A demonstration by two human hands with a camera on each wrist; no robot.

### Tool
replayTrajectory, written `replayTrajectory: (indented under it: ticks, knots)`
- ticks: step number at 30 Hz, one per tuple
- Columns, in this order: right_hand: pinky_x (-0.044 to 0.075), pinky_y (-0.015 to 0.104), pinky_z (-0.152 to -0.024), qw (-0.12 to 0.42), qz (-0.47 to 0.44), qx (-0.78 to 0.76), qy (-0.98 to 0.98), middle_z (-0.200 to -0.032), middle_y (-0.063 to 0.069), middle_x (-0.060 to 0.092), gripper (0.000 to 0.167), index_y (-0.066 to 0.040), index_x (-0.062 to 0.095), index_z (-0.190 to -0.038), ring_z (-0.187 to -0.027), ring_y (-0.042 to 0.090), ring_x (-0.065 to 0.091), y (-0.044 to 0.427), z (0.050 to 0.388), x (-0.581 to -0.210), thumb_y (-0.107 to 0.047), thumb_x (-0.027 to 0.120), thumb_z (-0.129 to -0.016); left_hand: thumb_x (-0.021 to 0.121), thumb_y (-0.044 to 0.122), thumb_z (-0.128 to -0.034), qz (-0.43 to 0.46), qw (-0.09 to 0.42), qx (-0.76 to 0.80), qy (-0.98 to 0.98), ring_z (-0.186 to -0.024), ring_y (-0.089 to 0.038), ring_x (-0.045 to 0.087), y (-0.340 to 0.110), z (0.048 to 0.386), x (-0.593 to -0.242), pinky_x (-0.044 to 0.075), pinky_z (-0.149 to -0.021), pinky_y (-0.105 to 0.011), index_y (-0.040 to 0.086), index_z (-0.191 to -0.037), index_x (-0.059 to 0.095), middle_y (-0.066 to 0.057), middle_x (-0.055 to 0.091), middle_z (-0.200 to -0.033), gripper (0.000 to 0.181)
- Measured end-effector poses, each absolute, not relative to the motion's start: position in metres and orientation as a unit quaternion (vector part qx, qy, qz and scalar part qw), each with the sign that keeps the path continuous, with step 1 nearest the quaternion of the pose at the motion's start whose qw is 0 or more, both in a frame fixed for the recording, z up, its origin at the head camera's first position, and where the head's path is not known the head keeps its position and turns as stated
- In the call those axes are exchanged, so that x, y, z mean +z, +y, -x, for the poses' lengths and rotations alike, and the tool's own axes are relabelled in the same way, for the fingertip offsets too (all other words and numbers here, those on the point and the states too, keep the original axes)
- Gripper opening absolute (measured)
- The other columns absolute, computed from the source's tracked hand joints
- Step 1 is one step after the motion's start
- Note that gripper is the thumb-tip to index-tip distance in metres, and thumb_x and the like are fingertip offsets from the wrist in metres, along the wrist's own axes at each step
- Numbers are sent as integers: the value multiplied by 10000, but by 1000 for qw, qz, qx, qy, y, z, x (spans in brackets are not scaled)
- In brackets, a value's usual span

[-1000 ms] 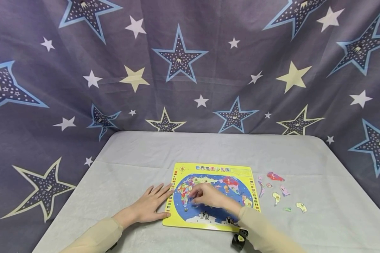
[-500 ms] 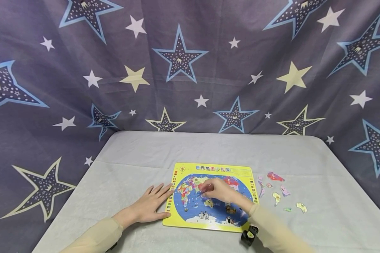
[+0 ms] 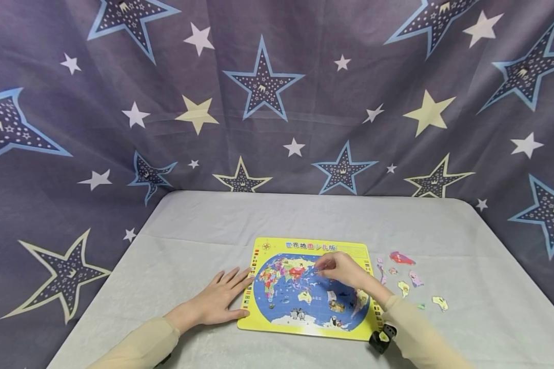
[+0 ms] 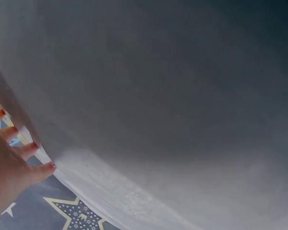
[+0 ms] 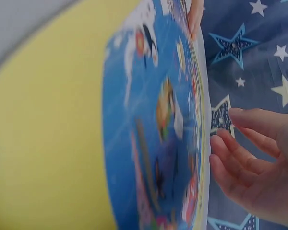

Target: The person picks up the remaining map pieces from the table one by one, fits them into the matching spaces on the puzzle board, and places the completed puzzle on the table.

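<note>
1. Head view: the right grip (image 3: 342, 269) was up over the right side of the map board (image 3: 254, 324), which sat on the table (image 3: 208, 218) under it.
2. Its thumb and fingers were bent but apart. The right wrist view showed nothing between them.
3. The left grip (image 3: 219, 302) was flat on the table, fingers spread, with its fingertips at the board's left edge. It held nothing.
4. To the right of the right grip lay loose puzzle bits: a red piece (image 3: 401, 258), a pink piece (image 3: 415, 278), a yellow piece (image 3: 403, 288) and more.
5. My guess is that the right grip was between pieces, with some bits still to fit.
6. The next move seemed to call for reaching right and pinching one by its edge. Such thin bits could be tricky to lift.
</note>
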State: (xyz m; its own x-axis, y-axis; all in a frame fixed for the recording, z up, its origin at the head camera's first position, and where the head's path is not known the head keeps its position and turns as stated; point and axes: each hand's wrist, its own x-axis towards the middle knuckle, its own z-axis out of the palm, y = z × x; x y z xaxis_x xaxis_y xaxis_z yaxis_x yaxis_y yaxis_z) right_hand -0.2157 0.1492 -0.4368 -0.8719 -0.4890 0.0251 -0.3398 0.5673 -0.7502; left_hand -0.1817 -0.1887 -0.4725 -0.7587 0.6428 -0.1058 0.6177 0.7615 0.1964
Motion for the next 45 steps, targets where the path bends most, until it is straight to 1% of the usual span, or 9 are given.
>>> replayTrajectory:
  ticks: [5, 10, 13, 19, 22, 27, 33, 39, 45]
  knots:
    - [458, 236, -558, 88, 209, -403, 887, -846, 54, 626, 171, -13, 650, -961, -670, 131, 557, 162, 217, -435, -56, 617, -799, 321, 672, -819, -336, 83, 76, 935, -1332, -284, 134, -188, 182, -472, 128, -1027, -541, 196, -1424, 200, -10, 129, -1480, 779]
    - [499, 272, -569, 95, 196, -424, 879, -849, 84, 631, 159, 11, 646, -951, -698, 165, 570, 174, 219, -435, -36, 602, -805, 321, 672, -819, -336, 85, 75, 935, -1333, -285, 129, -188, 182, -472, 120, -1030, -539, 196, -1425, 198, -10, 127, -1481, 780]
    - [506, 285, -586, 89, 195, -426, 879, -845, 98, 627, 153, 28, 640, -942, -708, 186, 583, 182, 221, -437, -17, 596, -802, 324, 668, -821, -336, 83, 75, 935, -1333, -288, 129, -188, 181, -472, 117, -1030, -539, 193, -1425, 198, -12, 131, -1480, 778]
    - [479, 294, -653, 66, 179, -402, 896, -837, 77, 614, 160, 35, 635, -946, -744, 187, 565, 199, 224, -439, -34, 603, -805, 328, 664, -823, -336, 80, 74, 935, -1331, -293, 133, -188, 181, -472, 118, -1031, -538, 185, -1423, 204, -17, 136, -1479, 778]
    - [472, 302, -661, 58, 169, -395, 901, -839, 81, 613, 167, 36, 634, -949, -747, 188, 560, 205, 223, -439, -31, 598, -800, 328, 664, -823, -335, 81, 74, 936, -1331, -293, 133, -188, 181, -471, 117, -1031, -538, 185, -1423, 204, -16, 134, -1479, 778]
    - [471, 280, -640, 50, 156, -387, 907, -842, 76, 614, 172, 32, 636, -948, -740, 181, 563, 216, 225, -440, -20, 595, -790, 334, 661, -823, -334, 81, 75, 936, -1331, -292, 133, -188, 180, -471, 115, -1032, -537, 186, -1423, 207, -16, 132, -1480, 776]
    - [470, 252, -591, 43, 153, -383, 910, -836, 92, 610, 161, 47, 624, -941, -724, 183, 562, 227, 226, -440, -35, 597, -805, 343, 659, -821, -331, 84, 79, 937, -1331, -292, 133, -187, 179, -470, 111, -1033, -538, 186, -1422, 211, -17, 135, -1479, 776]
    - [467, 262, -600, 32, 151, -383, 911, -823, 111, 616, 160, 69, 617, -935, -726, 202, 572, 237, 228, -439, -14, 594, -800, 336, 664, -820, -331, 83, 76, 937, -1331, -289, 132, -187, 180, -470, 111, -1032, -539, 195, -1424, 201, -10, 129, -1480, 777]
    - [470, 278, -605, 24, 140, -373, 917, -823, 116, 627, 163, 66, 621, -929, -739, 219, 580, 245, 230, -439, -18, 601, -791, 327, 673, -816, -330, 83, 75, 937, -1334, -284, 128, -187, 180, -471, 110, -1034, -534, 198, -1424, 200, -6, 128, -1481, 782]
